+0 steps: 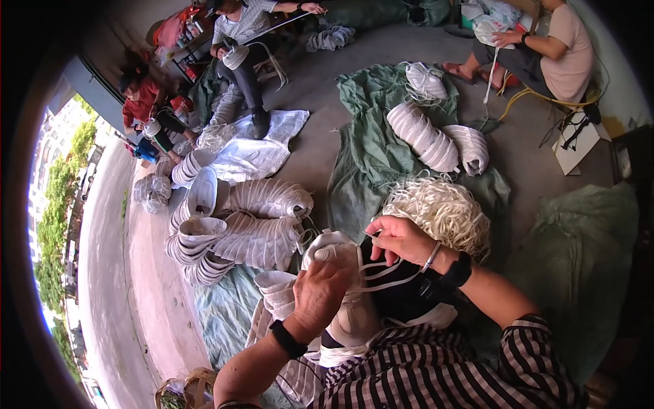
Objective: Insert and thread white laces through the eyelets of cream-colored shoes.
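My left hand (321, 292) covers part of the white upper (334, 248) it grips, and its palm is out of sight. Whether my right hand (383, 240) pinches the lace (381, 288) at its tip or further along is too small to tell. The lower edge cuts off my striped shirt (422, 375) and a straw-coloured basket (199, 377) at the left. The top edge crops the heads of the grey-shirted person (242, 28) and the pale-shirted person (569, 58). What the red-shirted person (142, 102) does with their fingers is too small to make out
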The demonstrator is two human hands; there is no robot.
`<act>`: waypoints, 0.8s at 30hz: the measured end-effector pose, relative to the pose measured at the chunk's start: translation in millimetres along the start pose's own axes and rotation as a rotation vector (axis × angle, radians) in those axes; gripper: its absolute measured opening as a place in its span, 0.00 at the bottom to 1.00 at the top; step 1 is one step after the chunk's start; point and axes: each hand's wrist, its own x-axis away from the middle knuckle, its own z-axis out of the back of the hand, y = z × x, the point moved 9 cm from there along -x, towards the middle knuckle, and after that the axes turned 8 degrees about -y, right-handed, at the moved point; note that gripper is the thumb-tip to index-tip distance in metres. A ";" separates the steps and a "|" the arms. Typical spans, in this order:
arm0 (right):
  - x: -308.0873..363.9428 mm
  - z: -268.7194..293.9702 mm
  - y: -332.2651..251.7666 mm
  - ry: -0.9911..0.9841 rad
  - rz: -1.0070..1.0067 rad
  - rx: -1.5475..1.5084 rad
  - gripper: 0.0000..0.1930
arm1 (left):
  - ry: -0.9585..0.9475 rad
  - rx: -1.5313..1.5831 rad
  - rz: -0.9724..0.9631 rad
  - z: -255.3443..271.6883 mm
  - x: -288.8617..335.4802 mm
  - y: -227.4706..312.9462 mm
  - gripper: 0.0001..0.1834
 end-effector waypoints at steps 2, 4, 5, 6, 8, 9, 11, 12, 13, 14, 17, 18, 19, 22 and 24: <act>-2.6 -16.3 -4.1 -0.064 -0.047 0.154 0.07 | -0.008 -0.067 -0.038 -1.7 -1.8 5.2 0.19; -11.2 -31.8 -2.1 -0.098 -0.026 0.267 0.06 | -0.119 -0.285 -0.070 -11.1 -5.4 14.3 0.17; -15.5 -39.2 -3.0 -0.106 0.004 0.336 0.05 | -0.119 -0.286 -0.069 -12.7 -6.5 16.5 0.17; -17.2 -41.9 -12.4 -0.051 0.093 0.552 0.05 | -0.156 -0.354 -0.047 -18.9 -7.9 16.5 0.16; -26.1 -43.8 -3.2 -0.053 0.075 0.653 0.05 | -0.189 -0.426 -0.025 -25.0 -9.9 12.1 0.14; -30.9 -43.2 3.7 -0.054 0.054 0.753 0.06 | -0.100 -0.245 -0.050 -17.7 -10.3 10.5 0.13; -37.5 -42.4 1.8 -0.073 0.040 0.697 0.06 | -0.012 -0.066 -0.079 -9.0 -8.9 8.7 0.11; -38.2 -45.7 2.2 -0.122 0.029 0.699 0.06 | -0.033 0.299 -0.083 -10.9 -6.0 6.6 0.09; -39.0 -48.0 2.0 -0.167 0.017 0.703 0.06 | -0.055 0.666 -0.090 -14.9 -3.6 5.5 0.06; -38.9 -49.7 -1.9 -0.139 0.138 0.739 0.06 | -0.181 0.790 -0.032 -26.1 1.3 10.8 0.06; -34.3 -52.2 -0.8 -0.140 0.135 0.621 0.05 | -0.251 0.780 -0.213 -31.0 20.3 53.6 0.09; -33.5 -54.1 0.9 -0.149 0.132 0.619 0.05 | -0.249 0.783 -0.204 -28.1 22.3 56.4 0.09; -33.2 -53.2 -0.2 -0.124 0.154 0.650 0.05 | -0.288 0.643 -0.220 -26.3 22.3 61.2 0.09; -25.4 -48.3 0.3 -0.112 0.177 0.774 0.05 | -0.152 0.371 -0.228 2.8 1.8 42.9 0.09; -12.7 -46.1 -6.2 -0.077 0.205 0.900 0.04 | 0.029 0.071 -0.210 30.6 -12.0 17.1 0.09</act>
